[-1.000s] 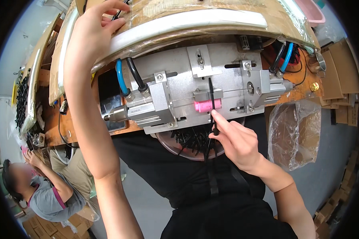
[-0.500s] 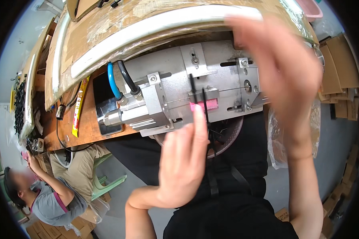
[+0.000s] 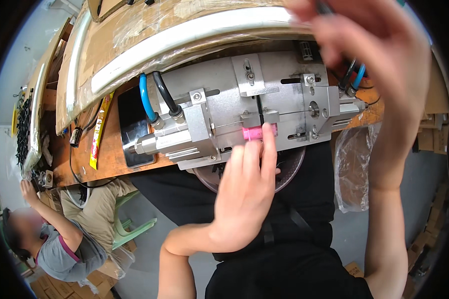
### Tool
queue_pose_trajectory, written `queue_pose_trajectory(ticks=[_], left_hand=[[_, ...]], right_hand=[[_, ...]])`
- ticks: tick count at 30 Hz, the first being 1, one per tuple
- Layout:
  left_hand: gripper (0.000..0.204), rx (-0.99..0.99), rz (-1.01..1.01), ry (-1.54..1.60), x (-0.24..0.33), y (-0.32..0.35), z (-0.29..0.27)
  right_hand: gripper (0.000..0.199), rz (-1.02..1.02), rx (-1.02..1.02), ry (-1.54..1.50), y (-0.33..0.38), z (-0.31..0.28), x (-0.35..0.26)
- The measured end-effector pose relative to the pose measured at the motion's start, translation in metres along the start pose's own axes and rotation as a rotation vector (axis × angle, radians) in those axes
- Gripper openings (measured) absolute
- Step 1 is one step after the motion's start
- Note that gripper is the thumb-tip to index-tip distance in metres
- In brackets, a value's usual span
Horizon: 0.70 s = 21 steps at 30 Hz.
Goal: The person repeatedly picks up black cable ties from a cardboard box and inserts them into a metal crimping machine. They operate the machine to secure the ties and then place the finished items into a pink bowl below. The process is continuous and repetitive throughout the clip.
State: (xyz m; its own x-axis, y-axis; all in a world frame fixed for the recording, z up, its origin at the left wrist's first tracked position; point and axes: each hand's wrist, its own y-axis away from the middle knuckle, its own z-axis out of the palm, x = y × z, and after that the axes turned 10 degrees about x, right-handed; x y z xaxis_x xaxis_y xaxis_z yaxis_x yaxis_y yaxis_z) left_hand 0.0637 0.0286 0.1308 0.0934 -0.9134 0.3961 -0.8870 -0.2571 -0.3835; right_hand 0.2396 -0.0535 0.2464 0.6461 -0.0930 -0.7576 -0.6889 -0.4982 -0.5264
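Observation:
My left hand [image 3: 245, 192] reaches up to the metal clamping fixture [image 3: 184, 137]. Its index finger is stretched out against the pink block [image 3: 253, 133] at the fixture's near edge, and the other fingers lie partly curled. A thin black strip [image 3: 260, 107] lies between two small metal blocks beside that fingertip. High on the right, my right hand [image 3: 379, 55] is raised and smeared by motion. A small dark thing [image 3: 325, 7] shows by its fingers; whether they grip it I cannot tell.
Under the fixture, a round bin [image 3: 299, 167] with black pieces sits at my lap. A phone [image 3: 129, 124] and a yellow packet [image 3: 101, 132] lie left. Plastic-wrapped cardboard [image 3: 149, 30] with a white edge rises behind. Another person [image 3: 67, 249] sits at lower left.
My left hand has shifted right along the pink block. The long black strips that hung over the near edge no longer show there. My right hand has swung up and to the right.

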Motion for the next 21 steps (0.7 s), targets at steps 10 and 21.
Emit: queue_pose_trajectory(ticks=[10, 21], left_hand=[[0.016, 0.646, -0.006, -0.454, -0.109, -0.183, -0.055], [0.018, 0.151, 0.12, -0.02, -0.164, -0.178, -0.1]], right_hand=[[0.054, -0.248, 0.015, 0.23, 0.169, 0.059, 0.045], [0.053, -0.23, -0.041, 0.307, 0.161, 0.061, 0.048]])
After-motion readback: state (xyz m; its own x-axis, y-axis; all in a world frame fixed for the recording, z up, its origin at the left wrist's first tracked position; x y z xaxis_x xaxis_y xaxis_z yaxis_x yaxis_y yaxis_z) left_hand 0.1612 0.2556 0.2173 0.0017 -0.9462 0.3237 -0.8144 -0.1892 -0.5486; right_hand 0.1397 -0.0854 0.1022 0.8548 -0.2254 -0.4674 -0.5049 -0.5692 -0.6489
